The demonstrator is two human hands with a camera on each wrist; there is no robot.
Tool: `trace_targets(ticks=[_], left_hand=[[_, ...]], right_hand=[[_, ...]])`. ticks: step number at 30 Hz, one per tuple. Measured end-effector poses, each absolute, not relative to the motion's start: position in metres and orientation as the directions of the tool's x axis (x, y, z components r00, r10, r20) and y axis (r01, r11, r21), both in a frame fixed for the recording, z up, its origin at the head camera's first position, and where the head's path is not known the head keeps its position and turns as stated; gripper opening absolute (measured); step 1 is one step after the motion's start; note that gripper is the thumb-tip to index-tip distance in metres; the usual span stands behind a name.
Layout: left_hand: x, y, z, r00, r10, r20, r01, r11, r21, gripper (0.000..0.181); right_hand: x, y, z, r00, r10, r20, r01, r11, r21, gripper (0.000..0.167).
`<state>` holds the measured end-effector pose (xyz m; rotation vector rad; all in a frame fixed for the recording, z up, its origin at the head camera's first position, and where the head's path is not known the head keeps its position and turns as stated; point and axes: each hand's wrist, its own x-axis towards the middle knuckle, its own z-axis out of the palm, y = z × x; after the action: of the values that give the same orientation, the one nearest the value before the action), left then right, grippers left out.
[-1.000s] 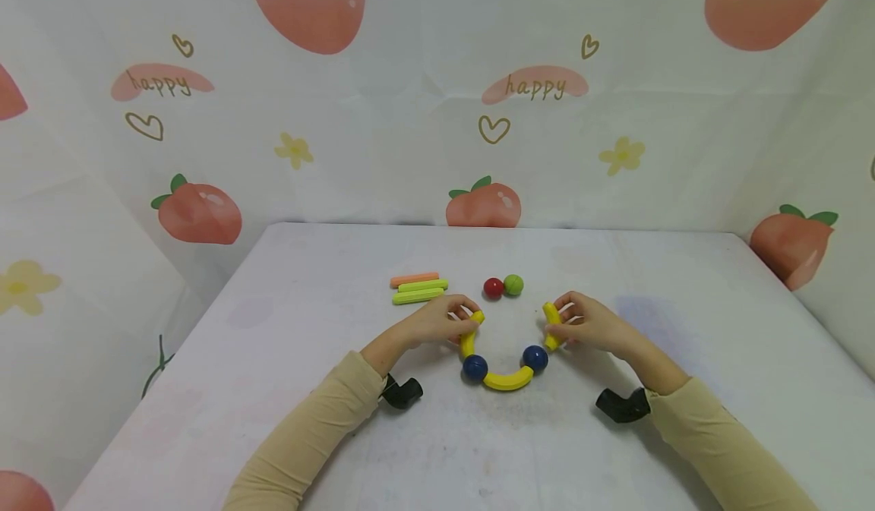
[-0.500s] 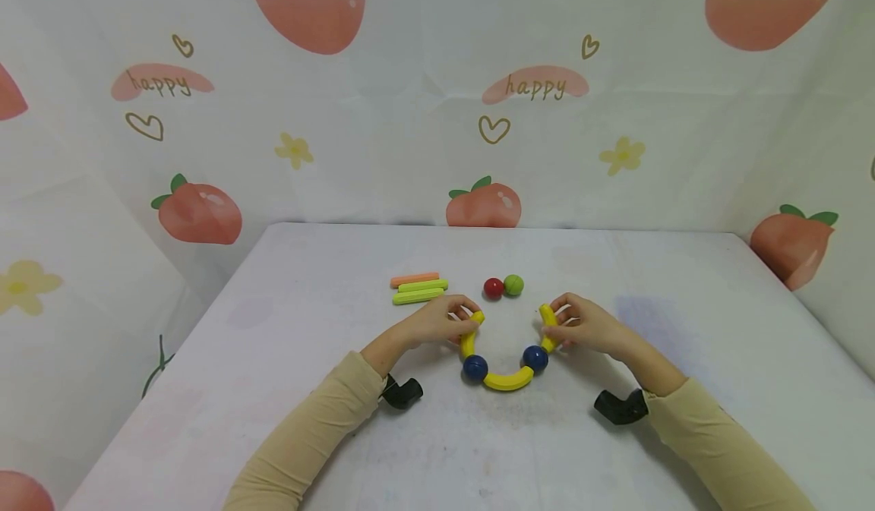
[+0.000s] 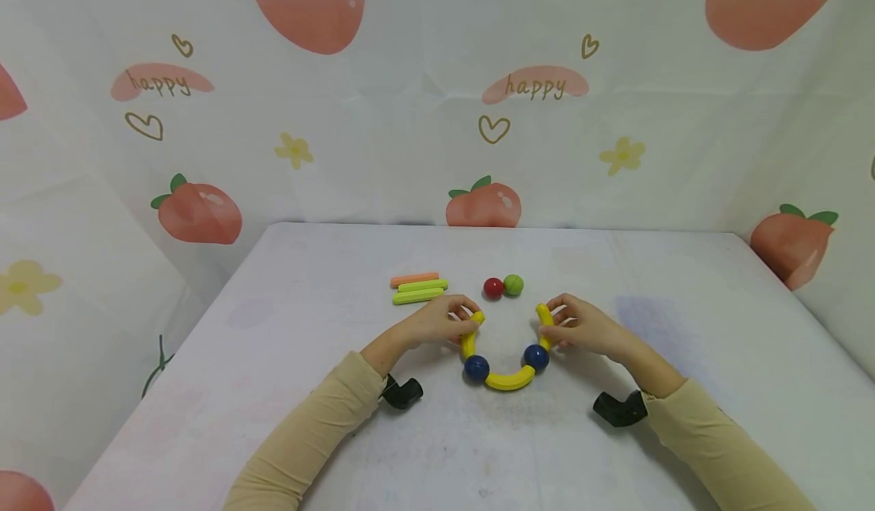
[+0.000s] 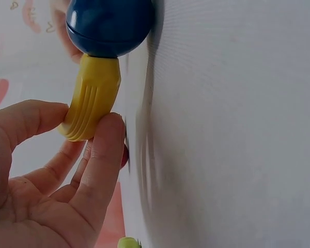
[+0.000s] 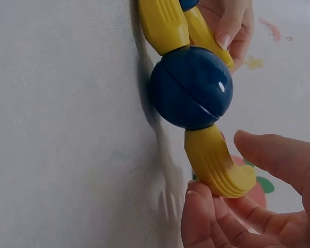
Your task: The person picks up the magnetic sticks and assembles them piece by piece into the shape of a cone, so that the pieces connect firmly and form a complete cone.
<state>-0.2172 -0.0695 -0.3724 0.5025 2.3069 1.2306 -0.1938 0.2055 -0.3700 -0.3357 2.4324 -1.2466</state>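
Observation:
A U-shaped chain of toy building pieces stands between the hands: a curved yellow rod [image 3: 510, 381] in the middle, a left blue ball [image 3: 476, 368] and a right blue ball [image 3: 536, 358] at its ends. My left hand [image 3: 434, 320] pinches the left curved yellow rod [image 4: 93, 95] between thumb and fingers; that rod meets the left ball. On the other side my right hand [image 3: 582, 324] holds the right curved yellow rod [image 5: 212, 160] by its outer part, its end against the right ball. Fingertips cover part of both outer rods.
Beyond the chain lie a red ball [image 3: 494, 288] and a green ball [image 3: 513, 285] side by side. Left of them are an orange stick [image 3: 415, 279] and two yellow-green sticks [image 3: 418, 296]. Black wrist camera mounts [image 3: 620, 408] hang under the sleeves. A printed cloth [image 3: 383, 139] stands behind the table.
My right hand has moved slightly left, bringing its yellow rod from beside the right blue ball into contact with it. The chain has shifted a touch rightward; my left hand looks still.

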Motion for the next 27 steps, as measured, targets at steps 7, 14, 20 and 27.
trace_targets(ticks=[7, 14, 20, 27], left_hand=[[-0.217, -0.068, -0.374, -0.814, 0.537, -0.221, 0.105, 0.510, 0.854, 0.025], [-0.218, -0.066, -0.375, -0.809, 0.544, -0.224, 0.109, 0.513, 0.852, 0.027], [-0.216, -0.064, -0.374, -0.815, 0.530, -0.234, 0.097, 0.524, 0.846, 0.027], [-0.213, -0.062, -0.375, -0.816, 0.524, -0.244, 0.077, 0.516, 0.853, 0.029]], right_hand=[[-0.192, 0.201, -0.372, -0.878, -0.392, -0.276, -0.025, 0.613, -0.790, 0.063], [-0.188, 0.194, -0.371, -0.868, -0.404, -0.290, -0.043, 0.642, -0.765, 0.073], [-0.187, 0.190, -0.372, -0.874, -0.415, -0.253, -0.101, 0.663, -0.742, 0.082], [-0.186, 0.186, -0.371, -0.891, -0.402, -0.209, -0.157, 0.706, -0.690, 0.082]])
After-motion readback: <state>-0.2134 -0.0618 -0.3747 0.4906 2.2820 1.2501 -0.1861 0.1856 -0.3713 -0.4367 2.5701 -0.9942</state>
